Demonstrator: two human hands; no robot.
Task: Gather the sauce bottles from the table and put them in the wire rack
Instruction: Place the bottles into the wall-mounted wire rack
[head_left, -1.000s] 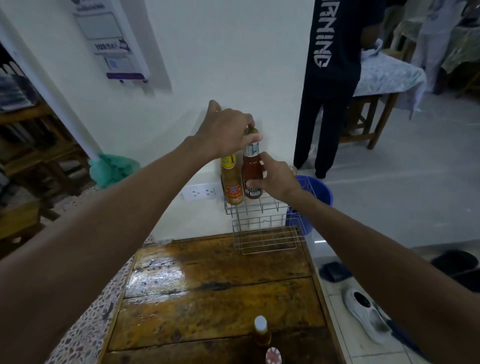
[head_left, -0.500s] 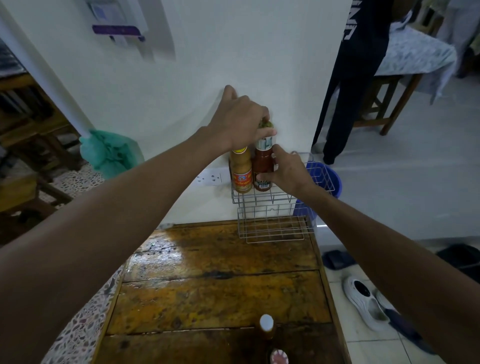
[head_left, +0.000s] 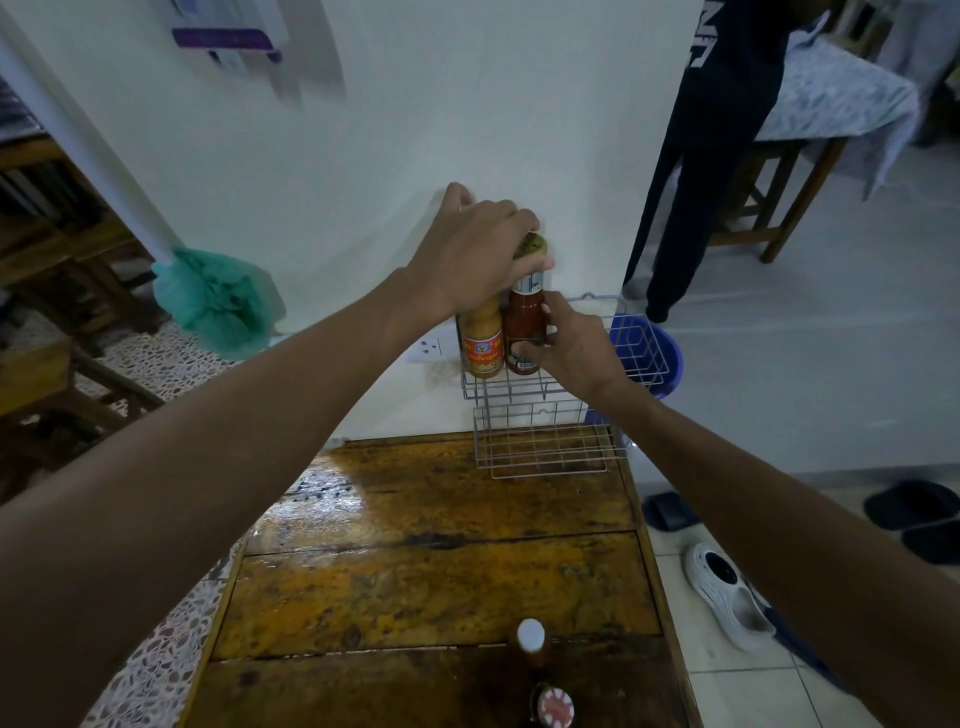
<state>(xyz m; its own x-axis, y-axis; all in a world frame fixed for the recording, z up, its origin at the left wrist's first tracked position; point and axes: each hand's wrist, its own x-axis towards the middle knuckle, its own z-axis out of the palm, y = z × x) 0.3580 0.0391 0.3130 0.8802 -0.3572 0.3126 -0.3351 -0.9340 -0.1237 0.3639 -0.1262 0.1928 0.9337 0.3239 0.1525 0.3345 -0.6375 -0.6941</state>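
A two-tier wire rack (head_left: 545, 447) stands at the far right corner of the wooden table (head_left: 415, 571), against the wall. On its upper shelf stand an orange sauce bottle (head_left: 483, 348) and a red sauce bottle (head_left: 522, 325) side by side. My left hand (head_left: 478, 254) grips the tops of both bottles from above, hiding the orange one's cap. My right hand (head_left: 571, 348) holds the red bottle's lower body from the right. Two more bottles stand at the table's near edge: one with a white cap (head_left: 531, 639) and one with a red-and-white cap (head_left: 555, 706).
A blue bucket (head_left: 660, 353) sits on the floor behind the rack. A person in dark clothes (head_left: 717, 130) stands at the right by another table. A white shoe (head_left: 727, 592) and dark sandals (head_left: 914, 509) lie on the floor. A green bag (head_left: 218, 301) hangs at left.
Both hands kept their hold on the two bottles, which settled lower onto the rack's upper shelf. The camera tilted down a little.
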